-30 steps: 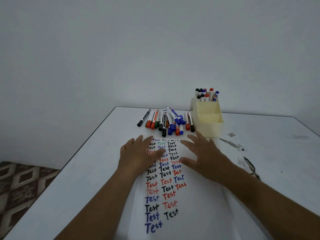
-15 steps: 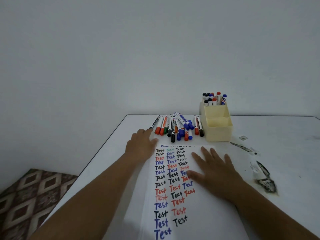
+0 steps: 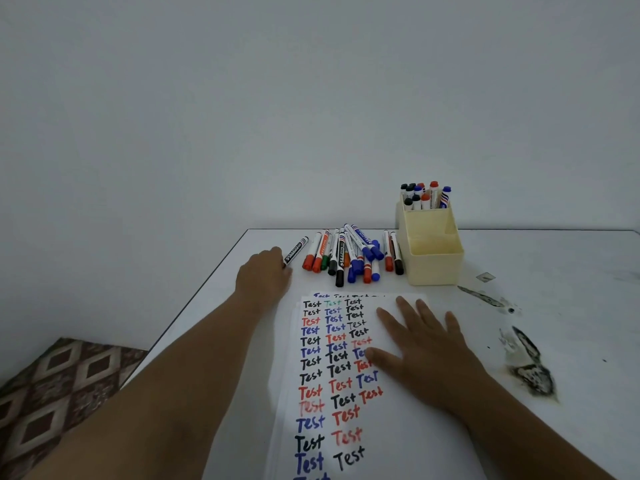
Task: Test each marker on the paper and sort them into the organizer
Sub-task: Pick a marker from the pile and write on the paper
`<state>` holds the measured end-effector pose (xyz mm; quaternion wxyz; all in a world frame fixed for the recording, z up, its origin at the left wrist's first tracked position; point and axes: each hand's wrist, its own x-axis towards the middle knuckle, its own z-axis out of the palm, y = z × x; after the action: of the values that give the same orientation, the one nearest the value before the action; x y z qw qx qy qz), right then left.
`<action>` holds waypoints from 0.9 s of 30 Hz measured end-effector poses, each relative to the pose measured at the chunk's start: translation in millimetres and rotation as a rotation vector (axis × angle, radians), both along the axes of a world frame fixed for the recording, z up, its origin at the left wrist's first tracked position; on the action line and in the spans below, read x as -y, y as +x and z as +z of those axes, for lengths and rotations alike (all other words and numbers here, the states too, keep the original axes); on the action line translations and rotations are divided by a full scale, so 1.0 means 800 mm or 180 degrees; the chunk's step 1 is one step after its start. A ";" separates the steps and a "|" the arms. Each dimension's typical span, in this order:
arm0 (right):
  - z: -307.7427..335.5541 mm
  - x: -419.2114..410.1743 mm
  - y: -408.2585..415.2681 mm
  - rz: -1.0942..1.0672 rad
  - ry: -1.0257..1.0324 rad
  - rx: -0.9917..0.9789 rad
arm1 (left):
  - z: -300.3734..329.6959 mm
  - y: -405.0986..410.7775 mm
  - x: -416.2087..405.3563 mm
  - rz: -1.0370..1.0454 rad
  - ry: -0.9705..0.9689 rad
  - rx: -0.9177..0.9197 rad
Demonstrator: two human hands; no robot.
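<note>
A person's left hand (image 3: 264, 273) reaches to the near end of a black marker (image 3: 295, 252) lying apart at the left of the pile (image 3: 349, 256), fingers at its cap; whether they have closed on it cannot be told from this angle. The right hand (image 3: 424, 351) lies flat with fingers spread on the paper (image 3: 398, 438), pinning the sheet, which is already lined with rows of "Test" in black, blue, red and green. The organizer (image 3: 431, 251) stands just right of the pile, its back compartment holding tested markers upright, the front ones showing nothing.

The risks look small but real. The marker is round and lies near the table's (image 3: 214, 296) left edge, so a glancing touch could roll it off. A sweep to the right could scatter the pile. Should the right hand lift, the paper may slide under the next stroke, and its thumb, lying across the writing, may smear any ink not yet dry.
</note>
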<state>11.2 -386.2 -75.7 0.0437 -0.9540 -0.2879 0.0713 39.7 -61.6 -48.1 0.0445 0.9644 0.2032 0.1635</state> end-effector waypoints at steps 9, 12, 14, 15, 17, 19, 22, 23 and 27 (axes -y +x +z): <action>0.001 -0.001 0.001 0.0011 -0.0034 0.0025 | -0.009 -0.018 -0.017 0.0175 -0.0652 0.0193; 0.003 -0.001 -0.001 0.0014 -0.0038 0.0011 | -0.001 -0.048 0.015 -0.0092 -0.1197 0.0692; 0.004 -0.001 -0.003 0.0019 -0.0046 -0.0001 | 0.004 -0.071 0.050 -0.0224 -0.1601 0.0956; 0.004 -0.001 -0.003 0.0020 -0.0048 -0.0005 | 0.005 -0.082 0.067 -0.0261 -0.1873 0.1056; 0.004 0.000 -0.003 0.0017 -0.0054 -0.0018 | 0.007 -0.100 0.100 -0.0382 -0.2421 0.1147; 0.004 0.000 -0.003 0.0012 -0.0059 -0.0033 | 0.007 -0.110 0.123 -0.0619 -0.2565 0.1136; 0.005 -0.001 -0.004 0.0003 -0.0045 -0.0051 | 0.004 -0.116 0.141 -0.0895 -0.2566 0.1091; 0.005 -0.001 -0.005 0.0001 -0.0035 -0.0050 | 0.001 -0.116 0.143 -0.0932 -0.2512 0.1029; 0.004 -0.001 -0.004 0.0004 -0.0061 -0.0023 | -0.008 -0.116 0.143 -0.1026 -0.2278 0.0797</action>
<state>8.0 -385.5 -72.5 0.0356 -0.9539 -0.2876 0.0775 -53.4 -175.9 -54.3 0.4265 0.8802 0.0865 0.1895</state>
